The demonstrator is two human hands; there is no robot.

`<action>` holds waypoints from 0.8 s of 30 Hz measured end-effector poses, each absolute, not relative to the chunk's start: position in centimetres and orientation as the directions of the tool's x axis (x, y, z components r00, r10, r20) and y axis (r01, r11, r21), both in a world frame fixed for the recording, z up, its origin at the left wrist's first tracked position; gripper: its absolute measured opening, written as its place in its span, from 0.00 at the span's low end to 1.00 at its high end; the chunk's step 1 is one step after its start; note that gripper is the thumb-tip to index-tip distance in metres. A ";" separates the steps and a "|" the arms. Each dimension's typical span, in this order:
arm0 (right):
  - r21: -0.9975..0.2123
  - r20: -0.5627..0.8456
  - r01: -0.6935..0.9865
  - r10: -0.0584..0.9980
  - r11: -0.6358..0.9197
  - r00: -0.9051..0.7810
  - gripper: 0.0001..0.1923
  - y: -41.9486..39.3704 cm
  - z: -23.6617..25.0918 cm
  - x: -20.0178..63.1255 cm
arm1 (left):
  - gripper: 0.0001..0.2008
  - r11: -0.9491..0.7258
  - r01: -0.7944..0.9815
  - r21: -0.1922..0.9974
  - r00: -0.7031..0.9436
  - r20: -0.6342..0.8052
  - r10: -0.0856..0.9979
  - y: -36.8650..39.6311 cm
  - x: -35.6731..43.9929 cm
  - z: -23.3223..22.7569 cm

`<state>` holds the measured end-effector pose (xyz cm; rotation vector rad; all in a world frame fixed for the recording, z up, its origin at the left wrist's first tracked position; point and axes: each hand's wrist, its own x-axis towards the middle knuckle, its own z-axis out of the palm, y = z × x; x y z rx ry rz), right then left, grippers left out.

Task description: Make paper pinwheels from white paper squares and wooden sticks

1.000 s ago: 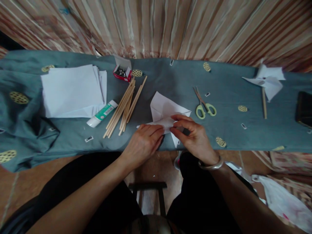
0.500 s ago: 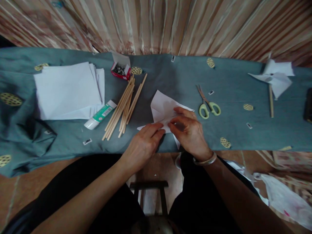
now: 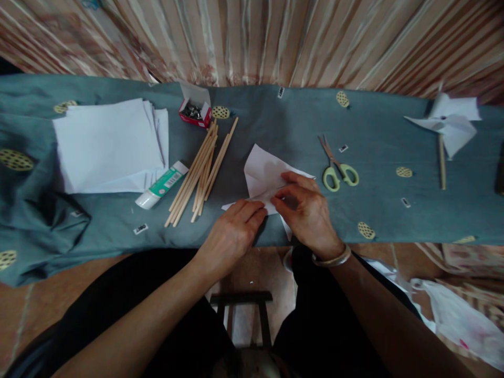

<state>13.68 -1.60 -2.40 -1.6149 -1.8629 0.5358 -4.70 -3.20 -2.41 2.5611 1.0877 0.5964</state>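
Both hands (image 3: 271, 220) on folded white paper (image 3: 264, 176)

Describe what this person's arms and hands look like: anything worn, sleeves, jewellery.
Both forearms are bare, with no sleeves in view. The right hand has a plain silver-coloured bangle round the wrist. The left hand shows no ring, watch or band. No gloves on either hand. Dark clothing covers the lap below the arms.

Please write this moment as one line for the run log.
left hand: pressing folded white paper | right hand: pinching same paper | nearby: wooden sticks, glue tube, scissors
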 end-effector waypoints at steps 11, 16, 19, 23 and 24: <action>-0.659 0.185 0.730 0.980 0.179 -0.074 0.03 -1.7 -2.5 13.7 | 0.12 -0.696 0.606 0.386 0.645 0.275 0.713 -3.4 -4.8 -2.3; -0.655 0.182 0.735 0.981 0.176 -0.073 0.03 -1.7 -2.5 13.8 | 0.12 -0.690 0.610 0.391 0.644 0.262 0.718 -3.5 -4.8 -2.3; -0.651 0.169 0.740 0.983 0.167 -0.074 0.03 -1.7 -2.4 13.8 | 0.12 -0.688 0.616 0.383 0.644 0.258 0.720 -3.6 -4.8 -2.2; -0.661 0.169 0.731 0.983 0.169 -0.075 0.03 -1.7 -2.4 13.8 | 0.12 -0.667 0.617 0.417 0.598 0.303 0.742 -3.0 -5.1 -1.7; -0.664 0.168 0.729 0.983 0.169 -0.075 0.03 -1.7 -2.5 13.8 | 0.12 -0.658 0.617 0.431 0.576 0.323 0.751 -2.7 -5.3 -1.6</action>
